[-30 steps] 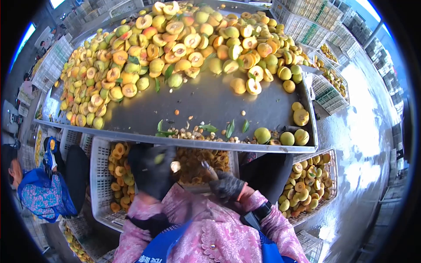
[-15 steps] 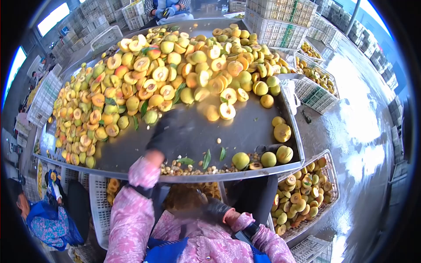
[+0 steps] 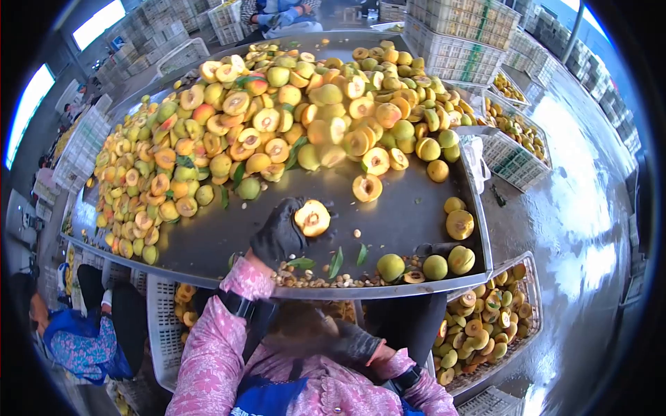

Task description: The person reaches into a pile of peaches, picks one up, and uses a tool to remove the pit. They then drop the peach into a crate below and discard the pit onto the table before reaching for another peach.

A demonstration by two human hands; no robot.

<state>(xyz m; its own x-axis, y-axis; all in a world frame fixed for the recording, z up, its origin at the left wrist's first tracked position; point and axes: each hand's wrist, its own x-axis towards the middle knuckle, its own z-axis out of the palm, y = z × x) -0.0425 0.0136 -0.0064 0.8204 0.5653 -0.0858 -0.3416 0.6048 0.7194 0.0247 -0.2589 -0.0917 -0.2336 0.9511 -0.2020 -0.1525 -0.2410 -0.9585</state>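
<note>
Fruit pc (image 3: 312,219) in gloved L hand (image 3: 279,232)

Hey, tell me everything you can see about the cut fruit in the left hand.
The cut fruit shows a roughly round, pale yellow cut face with an orange edge and a brownish centre; whether that's stone or hollow, I can't tell. It looks fleshy and moist. The cut side faces the camera, its back hidden. The dark-gloved left hand holds it over the metal tray.

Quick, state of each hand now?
Left hand: holding a halved fruit, cut face showing.
Right hand: closed on a small tool, blurred.
</note>
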